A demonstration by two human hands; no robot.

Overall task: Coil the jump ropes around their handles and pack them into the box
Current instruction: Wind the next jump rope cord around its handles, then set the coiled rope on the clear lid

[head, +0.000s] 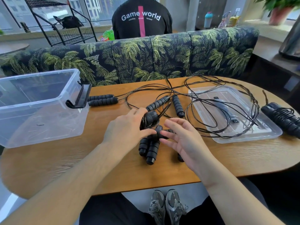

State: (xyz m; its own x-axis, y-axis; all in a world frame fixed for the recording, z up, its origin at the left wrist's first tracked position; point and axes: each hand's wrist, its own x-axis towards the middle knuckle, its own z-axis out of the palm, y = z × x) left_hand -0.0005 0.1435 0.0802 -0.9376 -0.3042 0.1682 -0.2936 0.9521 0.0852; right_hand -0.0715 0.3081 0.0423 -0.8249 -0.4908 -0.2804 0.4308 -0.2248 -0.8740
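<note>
My left hand (pixel 128 125) grips a black jump rope bundle (pixel 150 119), cord coiled round its handles, at the middle of the wooden table (pixel 65 159). Just below it lies a pair of black handles (pixel 149 148). My right hand (pixel 181 137) hovers beside them with fingers spread, its fingertips at a handle (pixel 164 133). Loose handles (pixel 103 99), (pixel 177 105) and tangled black cords (pixel 211 98) lie further back. A coiled rope (pixel 284 119) rests at the right edge. The clear plastic box (pixel 40 127) stands at the left, holding nothing that I can see.
The box's clear lid (pixel 259 135) lies upside down at the right under the cords. A palm-print sofa back (pixel 146 57) runs behind the table. A person in a black top sits beyond it, back turned. My shoes (pixel 167 207) show under the table edge.
</note>
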